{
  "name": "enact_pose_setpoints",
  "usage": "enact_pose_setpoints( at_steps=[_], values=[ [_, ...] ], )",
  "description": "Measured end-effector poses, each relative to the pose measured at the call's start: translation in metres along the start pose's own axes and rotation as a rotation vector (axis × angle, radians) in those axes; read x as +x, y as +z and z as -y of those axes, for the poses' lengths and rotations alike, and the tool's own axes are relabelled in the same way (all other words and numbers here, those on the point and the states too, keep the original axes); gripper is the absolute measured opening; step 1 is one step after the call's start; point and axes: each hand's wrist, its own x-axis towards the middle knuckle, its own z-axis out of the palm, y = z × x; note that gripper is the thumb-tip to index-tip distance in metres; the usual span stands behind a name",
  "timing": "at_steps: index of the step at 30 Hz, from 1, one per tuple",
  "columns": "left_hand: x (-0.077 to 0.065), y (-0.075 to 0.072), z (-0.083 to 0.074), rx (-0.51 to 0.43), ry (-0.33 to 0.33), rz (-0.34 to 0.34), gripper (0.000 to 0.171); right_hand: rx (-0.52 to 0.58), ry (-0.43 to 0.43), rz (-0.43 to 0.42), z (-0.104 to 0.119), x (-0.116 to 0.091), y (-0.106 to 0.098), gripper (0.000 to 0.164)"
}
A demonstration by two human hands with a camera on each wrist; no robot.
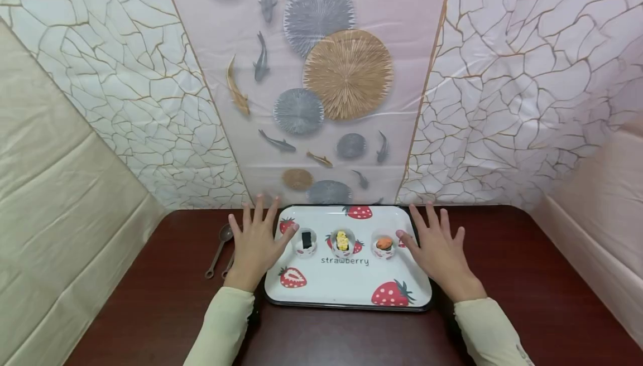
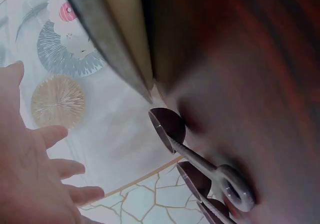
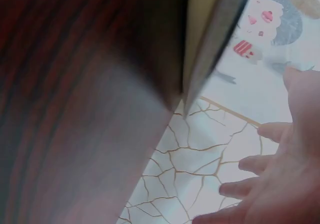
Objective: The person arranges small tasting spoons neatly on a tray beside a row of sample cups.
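Note:
A white strawberry-print tray (image 1: pixel 321 285) with a dark rim lies on the table. Three small cups stand in a row on it: the left cup (image 1: pixel 306 251) has a black piece inside, the middle cup (image 1: pixel 343 253) a yellow-topped piece, the right cup (image 1: pixel 384 253) an orange-topped piece. Over the tray's left edge my left hand (image 1: pixel 257 249) is spread, palm down, holding nothing. My right hand (image 1: pixel 441 251) is spread likewise at the right edge. Each thumb points inward near an outer cup. Dark spoons with ring-ended handles, one a spoon (image 1: pixel 219 251), lie left of my left hand, which partly hides them.
The dark reddish-brown table (image 1: pixel 527 277) meets a patterned cloth backdrop (image 1: pixel 346 76) right behind the tray. Padded beige panels (image 1: pixel 60 198) flank both sides. In the left wrist view, several spoon bowls (image 2: pixel 170 126) lie close beside the tray's edge.

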Motion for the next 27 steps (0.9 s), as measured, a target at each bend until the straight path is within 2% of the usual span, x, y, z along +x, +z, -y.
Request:
enact_pose_setpoints(
  at_steps=[9,15,19,23,27],
  values=[
    [-0.001,-0.009,0.002,-0.174,-0.002,0.052,0.085,0.075,0.016,0.077,0.014,-0.016,-0.013,0.079],
    [-0.002,-0.018,-0.003,-0.228,0.038,0.051,0.081,0.192,0.011,0.093,0.014,-0.031,-0.019,0.074],
    [-0.006,-0.029,-0.002,-0.295,0.039,0.058,0.075,0.293,0.005,0.087,0.01,-0.041,-0.021,0.066],
    [-0.011,-0.042,0.003,-0.355,-0.008,0.057,0.067,0.362,0.04,0.091,0.005,-0.051,-0.024,0.061],
    [-0.018,-0.055,0.008,-0.41,-0.048,0.029,0.06,0.422,0.119,0.124,-0.003,-0.057,-0.025,0.06]
  ],
)
